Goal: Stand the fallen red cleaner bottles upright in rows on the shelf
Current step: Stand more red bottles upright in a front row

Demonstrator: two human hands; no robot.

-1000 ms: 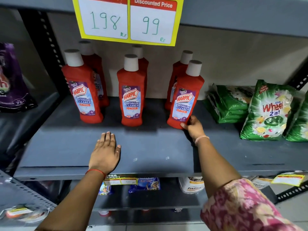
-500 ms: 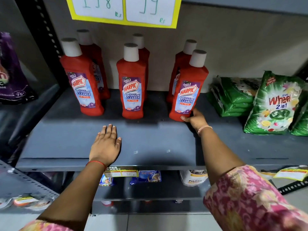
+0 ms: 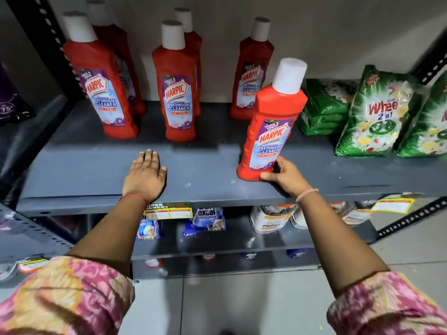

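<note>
Several red Harpic cleaner bottles with white caps stand upright on the grey shelf (image 3: pixel 205 165). A front left bottle (image 3: pixel 101 85) and a front middle bottle (image 3: pixel 176 90) each have another bottle close behind. A back right bottle (image 3: pixel 251 73) stands alone by the wall. My right hand (image 3: pixel 284 176) grips the base of one more red bottle (image 3: pixel 271 131), which is upright, slightly tilted, near the shelf's front edge. Whether its base touches the shelf is unclear. My left hand (image 3: pixel 145 175) lies flat, palm down, on the shelf front.
Green Wheel detergent packs (image 3: pixel 377 112) and stacked green packets (image 3: pixel 326 107) fill the shelf's right side. A dark purple pouch (image 3: pixel 9 105) sits on the neighbouring left shelf. Lower shelves hold blue sachets (image 3: pixel 205 221) and white tubs (image 3: pixel 271 218).
My right hand has pulled the front right bottle forward, away from the back bottle and toward the shelf's front edge. The view has tilted down. My left hand stays flat on the shelf.
</note>
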